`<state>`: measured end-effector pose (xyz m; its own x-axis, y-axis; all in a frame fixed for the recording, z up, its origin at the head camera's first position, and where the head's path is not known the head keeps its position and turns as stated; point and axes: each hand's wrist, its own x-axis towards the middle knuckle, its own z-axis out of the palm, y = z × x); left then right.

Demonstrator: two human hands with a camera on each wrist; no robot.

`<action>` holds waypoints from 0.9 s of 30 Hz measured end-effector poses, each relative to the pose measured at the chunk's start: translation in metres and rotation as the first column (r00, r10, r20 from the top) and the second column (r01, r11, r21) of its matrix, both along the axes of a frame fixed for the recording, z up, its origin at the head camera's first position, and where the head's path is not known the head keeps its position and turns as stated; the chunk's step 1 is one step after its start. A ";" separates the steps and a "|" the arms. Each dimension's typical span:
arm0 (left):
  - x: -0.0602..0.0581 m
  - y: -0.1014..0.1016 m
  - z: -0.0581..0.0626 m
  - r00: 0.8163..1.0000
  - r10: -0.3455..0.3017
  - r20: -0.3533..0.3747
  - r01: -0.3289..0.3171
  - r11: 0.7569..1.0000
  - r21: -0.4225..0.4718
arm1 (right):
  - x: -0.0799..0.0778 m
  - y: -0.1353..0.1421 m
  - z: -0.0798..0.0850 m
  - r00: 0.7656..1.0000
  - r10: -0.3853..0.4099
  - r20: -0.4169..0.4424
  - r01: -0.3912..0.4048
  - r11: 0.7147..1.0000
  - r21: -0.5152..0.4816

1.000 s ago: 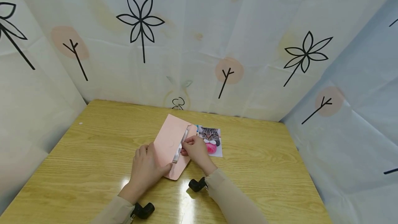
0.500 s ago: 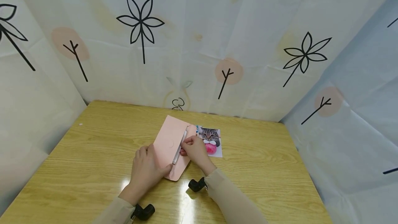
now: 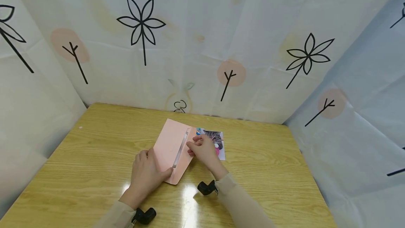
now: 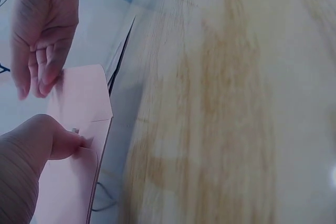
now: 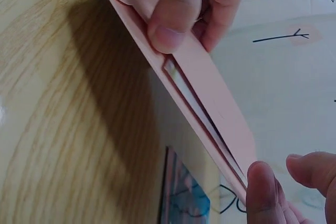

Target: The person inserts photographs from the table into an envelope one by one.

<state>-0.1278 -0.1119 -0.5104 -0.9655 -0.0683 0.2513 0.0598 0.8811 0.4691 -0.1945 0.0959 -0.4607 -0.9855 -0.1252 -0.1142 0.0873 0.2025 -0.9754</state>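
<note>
1. Head view: the table (image 3: 262,171) gives a flat working surface, with both hands over its near half.
2. The envelope (image 3: 167,140) is near the table's middle, its long sides running from 1 o'clock to 7 o'clock. That slant probably turns its opening towards the right hand. In the right wrist view it is tilted, the edge below the opening raised off the wood.
3. Left hand (image 3: 143,170), at 8 o'clock of the envelope: it pinches the paper, thumb on the face by the opening's near end and fingers behind, most likely to steady it and keep the mouth facing out.
4. Right hand (image 3: 204,150), at 3 o'clock: fingers loosely bent, thumb parted from them, nothing visibly held. Fingertips are at the flap; whether they touch it, I cannot tell.
5. The flap (image 3: 186,157) is unfolded towards 4 o'clock, leaving the opening uncovered. Like the rest of the envelope, it is plain pale pink, smooth, with crisp creases and rounded corners.
6. The cat picture (image 3: 215,137) rests just past the right hand, between 2 and 3 o'clock of the envelope, partly covered by that hand.
7. The insert (image 5: 182,84) shows as a thin whitish strip inside the opening; what it is stays hidden.
</note>
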 end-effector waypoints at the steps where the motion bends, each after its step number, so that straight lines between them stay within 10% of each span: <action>1: 0.000 0.000 0.000 1.000 0.002 0.001 -0.002 1.000 -0.001 | 0.001 0.002 0.002 1.000 0.005 0.000 -0.005 1.000 -0.015; 10: 0.001 -0.005 0.002 1.000 0.010 0.000 -0.010 1.000 0.000 | 0.005 0.023 0.011 0.994 0.077 -0.076 -0.073 0.996 0.050; 27: -0.009 -0.033 0.009 0.997 0.077 -0.006 -0.077 0.997 0.005 | -0.023 0.075 -0.022 0.968 -0.242 -0.067 0.250 0.905 0.343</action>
<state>-0.1371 -0.1453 -0.5014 -0.9557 -0.1438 0.2568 -0.0053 0.8808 0.4734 -0.2179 0.1709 -0.4823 -0.9828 0.1648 -0.0837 0.1567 0.5029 -0.8500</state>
